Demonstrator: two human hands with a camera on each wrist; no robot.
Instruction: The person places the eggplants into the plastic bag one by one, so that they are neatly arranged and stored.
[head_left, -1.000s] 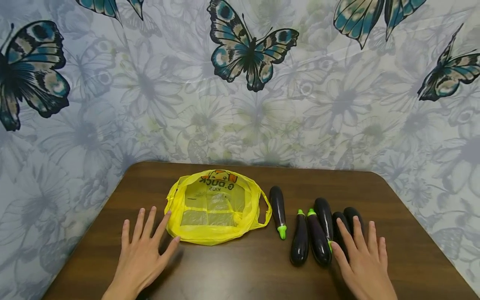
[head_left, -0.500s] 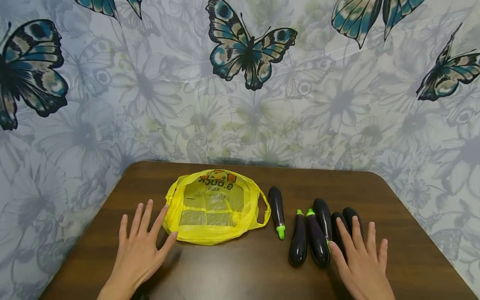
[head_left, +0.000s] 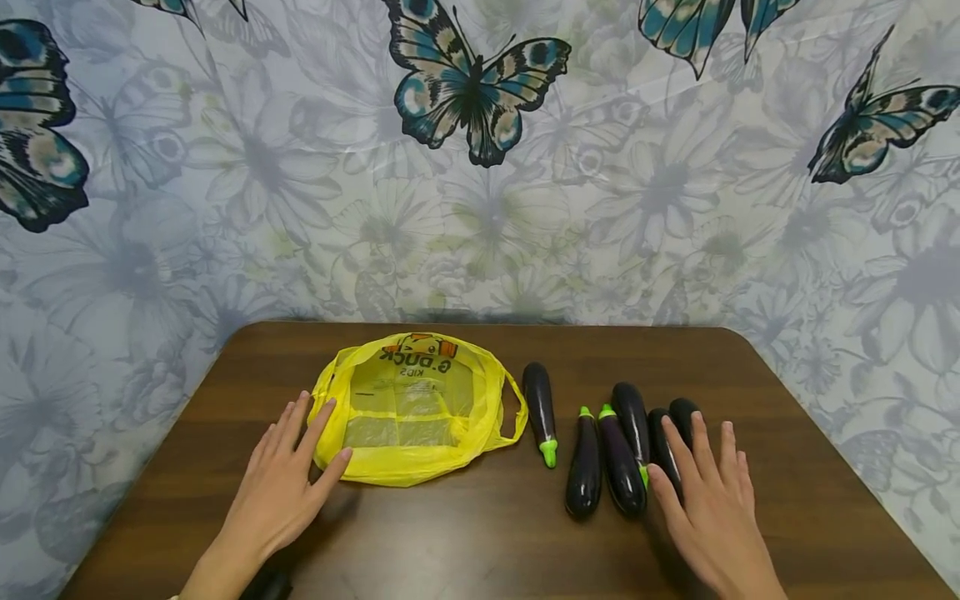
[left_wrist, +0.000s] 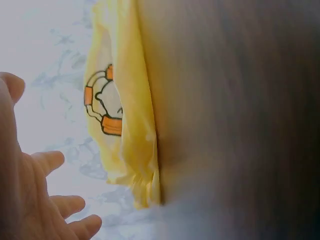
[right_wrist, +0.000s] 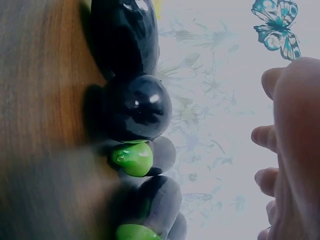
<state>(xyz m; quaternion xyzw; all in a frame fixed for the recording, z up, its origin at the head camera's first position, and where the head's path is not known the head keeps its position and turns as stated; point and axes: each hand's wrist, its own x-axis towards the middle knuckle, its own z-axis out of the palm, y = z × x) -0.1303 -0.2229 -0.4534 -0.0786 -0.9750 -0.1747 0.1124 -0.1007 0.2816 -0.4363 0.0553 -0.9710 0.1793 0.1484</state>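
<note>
While one bag (head_left: 405, 468) gapes, perhaps six eggplants (head_left: 621, 471) lie.

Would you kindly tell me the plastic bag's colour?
The plastic bag is yellow, clearest in the head view.

A brown wood-grained bench (head_left: 457, 542) carries an open yellow bag (head_left: 412, 417). Six dark eggplants (head_left: 621, 467) lie right of it.
</note>
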